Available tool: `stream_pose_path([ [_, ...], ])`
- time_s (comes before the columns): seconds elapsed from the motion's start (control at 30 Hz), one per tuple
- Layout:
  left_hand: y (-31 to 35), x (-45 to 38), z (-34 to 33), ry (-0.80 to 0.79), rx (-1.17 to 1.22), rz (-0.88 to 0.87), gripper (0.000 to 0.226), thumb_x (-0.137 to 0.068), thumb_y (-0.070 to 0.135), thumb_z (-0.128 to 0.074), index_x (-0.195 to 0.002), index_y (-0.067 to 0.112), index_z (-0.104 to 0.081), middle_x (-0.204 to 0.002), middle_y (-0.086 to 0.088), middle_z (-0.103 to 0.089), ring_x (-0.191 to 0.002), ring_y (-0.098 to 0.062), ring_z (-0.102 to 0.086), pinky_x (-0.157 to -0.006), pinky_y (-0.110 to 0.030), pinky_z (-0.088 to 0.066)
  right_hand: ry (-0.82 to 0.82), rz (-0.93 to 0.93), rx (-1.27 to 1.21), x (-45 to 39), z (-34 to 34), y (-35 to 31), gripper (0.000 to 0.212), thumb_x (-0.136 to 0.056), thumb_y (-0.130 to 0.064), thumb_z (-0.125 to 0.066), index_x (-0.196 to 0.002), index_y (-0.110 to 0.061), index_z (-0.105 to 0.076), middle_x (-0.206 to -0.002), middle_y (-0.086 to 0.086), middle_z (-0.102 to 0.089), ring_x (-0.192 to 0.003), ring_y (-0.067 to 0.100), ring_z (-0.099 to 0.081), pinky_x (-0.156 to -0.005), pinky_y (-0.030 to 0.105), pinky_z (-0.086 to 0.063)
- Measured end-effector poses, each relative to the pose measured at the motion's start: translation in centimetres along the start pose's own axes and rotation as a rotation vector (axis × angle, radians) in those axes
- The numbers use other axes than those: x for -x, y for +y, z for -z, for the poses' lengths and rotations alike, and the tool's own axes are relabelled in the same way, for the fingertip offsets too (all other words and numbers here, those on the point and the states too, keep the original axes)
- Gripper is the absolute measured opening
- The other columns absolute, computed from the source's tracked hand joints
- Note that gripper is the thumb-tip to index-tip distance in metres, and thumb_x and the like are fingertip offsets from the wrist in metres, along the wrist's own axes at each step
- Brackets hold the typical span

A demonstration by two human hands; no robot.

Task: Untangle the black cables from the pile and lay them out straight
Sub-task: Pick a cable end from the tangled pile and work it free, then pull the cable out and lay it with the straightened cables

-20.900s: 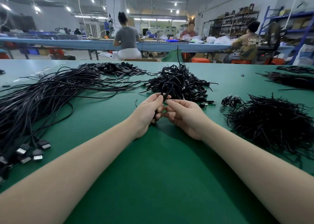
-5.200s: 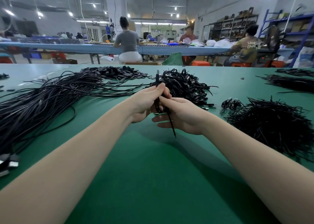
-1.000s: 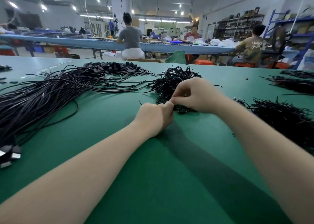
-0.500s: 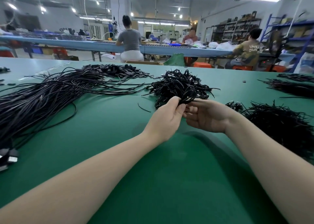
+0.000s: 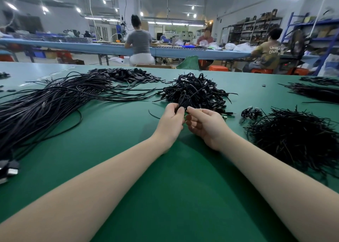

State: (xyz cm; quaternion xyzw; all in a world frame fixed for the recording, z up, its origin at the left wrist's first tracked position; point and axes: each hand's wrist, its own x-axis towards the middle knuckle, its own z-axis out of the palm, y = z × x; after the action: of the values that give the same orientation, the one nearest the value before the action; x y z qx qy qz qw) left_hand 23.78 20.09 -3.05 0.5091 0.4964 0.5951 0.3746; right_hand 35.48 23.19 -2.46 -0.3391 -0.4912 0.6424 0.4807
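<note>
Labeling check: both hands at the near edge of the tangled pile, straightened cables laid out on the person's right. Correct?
Not quite. In the head view the straightened cables lie on the person's left. Both the left hand and right hand are at the near edge of the tangled pile.

bare green table [image 5: 117, 131] near the arms, tangled pile [image 5: 196, 93] ahead, cable heaps left [image 5: 45, 104] and right [image 5: 297, 137]

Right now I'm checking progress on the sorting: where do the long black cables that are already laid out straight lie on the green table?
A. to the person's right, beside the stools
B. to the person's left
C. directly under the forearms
B: the long black cables fan out along the left of the green table, away from the left hand.
</note>
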Motion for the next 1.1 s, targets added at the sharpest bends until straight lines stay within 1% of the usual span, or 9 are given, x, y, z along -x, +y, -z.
stream_pose_path([
  [0.17, 0.0, 0.3, 0.0, -0.031, -0.003, -0.050, 0.012, -0.102, 0.020, -0.040, -0.092, 0.024, -0.046, -0.065, 0.009, -0.045, -0.046, 0.004, -0.042, -0.049, -0.015, -0.035, -0.090, -0.034, 0.056, 0.4, 0.3, -0.5, 0.012, -0.087, -0.020, -0.068, -0.081, -0.009, -0.066, -0.063, -0.001, -0.063, -0.055, 0.009, -0.056, -0.057, 0.019, -0.050],
  [0.33, 0.0, 0.5, 0.2, -0.006, -0.183, -0.118, 0.013, -0.101, 0.024, -0.041, -0.090, 0.031, -0.042, -0.081, 0.009, -0.050, -0.075, -0.008, -0.048, -0.074, -0.028, -0.041, -0.157, -0.073, 0.110, 0.6, 0.5, -1.0, 0.014, -0.091, -0.021, -0.064, -0.081, -0.011, -0.067, -0.064, -0.003, -0.063, -0.058, 0.008, -0.056, -0.059, 0.019, -0.051],
  [0.53, -0.1, 0.4, 0.9, 0.019, -0.442, -0.181, 0.006, -0.101, 0.030, -0.037, -0.101, 0.026, -0.042, -0.086, 0.015, -0.053, -0.079, 0.002, -0.048, -0.064, -0.014, -0.035, -0.094, 0.032, 0.320, 0.6, 0.4, -1.0, 0.012, -0.088, -0.020, -0.068, -0.084, -0.008, -0.070, -0.072, 0.004, -0.061, -0.059, 0.010, -0.056, -0.063, 0.023, -0.051],
  [0.63, 0.1, 0.4, 0.6, 0.070, -0.492, -0.117, 0.012, -0.102, 0.033, -0.034, -0.102, 0.023, -0.042, -0.084, 0.013, -0.049, -0.080, -0.009, -0.048, -0.066, -0.029, -0.033, 0.022, 0.318, 0.699, 0.4, 0.0, -0.8, 0.015, -0.088, -0.019, -0.066, -0.073, -0.017, -0.067, -0.068, -0.002, -0.065, -0.063, 0.011, -0.058, -0.067, 0.024, -0.049],
  [0.73, 1.3, -0.1, 0.6, 0.078, -0.656, 0.016, 0.019, -0.099, 0.033, -0.036, -0.097, 0.016, -0.045, -0.077, 0.009, -0.047, -0.074, -0.015, -0.049, -0.068, -0.030, -0.032, 0.132, 0.583, 1.054, 0.5, -0.4, -0.4, 0.016, -0.087, -0.021, -0.064, -0.071, -0.020, -0.063, -0.068, -0.011, -0.061, -0.063, 0.002, -0.054, -0.059, 0.015, -0.040],
  [0.8, 2.5, -0.6, 0.9, -0.014, -0.689, 0.141, 0.023, -0.096, 0.029, -0.040, -0.084, 0.013, -0.049, -0.065, 0.002, -0.057, -0.062, -0.018, -0.054, -0.056, -0.025, -0.036, 0.144, 0.683, 1.249, 0.8, -0.5, -0.4, 0.014, -0.087, -0.018, -0.060, -0.074, -0.013, -0.062, -0.076, -0.001, -0.062, -0.070, 0.015, -0.056, -0.063, 0.029, -0.041],
  [0.93, 6.0, -0.5, 2.7, -0.295, -0.562, 0.514, 0.033, -0.092, 0.034, -0.044, -0.062, 0.021, -0.050, -0.043, 0.009, -0.053, -0.038, -0.005, -0.053, -0.041, -0.010, -0.029, 0.096, 1.352, 1.657, 1.1, -0.1, -1.3, 0.012, -0.071, 0.003, -0.072, -0.070, -0.001, -0.061, -0.071, 0.014, -0.061, -0.079, 0.033, -0.068, -0.066, 0.036, -0.053],
  [1.0, 7.1, -0.8, 3.9, -0.363, -0.524, 0.556, 0.043, -0.092, 0.042, -0.046, -0.055, 0.022, -0.052, -0.046, 0.010, -0.053, -0.039, -0.004, -0.054, -0.043, -0.013, -0.033, -0.012, 1.371, 1.538, 1.3, -0.4, -1.6, 0.007, -0.073, 0.006, -0.068, -0.074, 0.004, -0.061, -0.075, 0.017, -0.062, -0.088, 0.034, -0.069, -0.068, 0.038, -0.055],
  [1.1, 8.0, -1.3, 4.8, -0.294, -0.434, 0.374, 0.036, -0.095, 0.040, -0.050, -0.067, 0.020, -0.063, -0.065, 0.004, -0.066, -0.052, -0.009, -0.062, -0.054, -0.020, -0.041, 0.068, 1.007, 1.117, 1.1, -0.9, -1.8, 0.006, -0.080, -0.001, -0.063, -0.077, -0.002, -0.058, -0.072, 0.003, -0.054, -0.067, 0.015, -0.052, -0.059, 0.027, -0.039],
])
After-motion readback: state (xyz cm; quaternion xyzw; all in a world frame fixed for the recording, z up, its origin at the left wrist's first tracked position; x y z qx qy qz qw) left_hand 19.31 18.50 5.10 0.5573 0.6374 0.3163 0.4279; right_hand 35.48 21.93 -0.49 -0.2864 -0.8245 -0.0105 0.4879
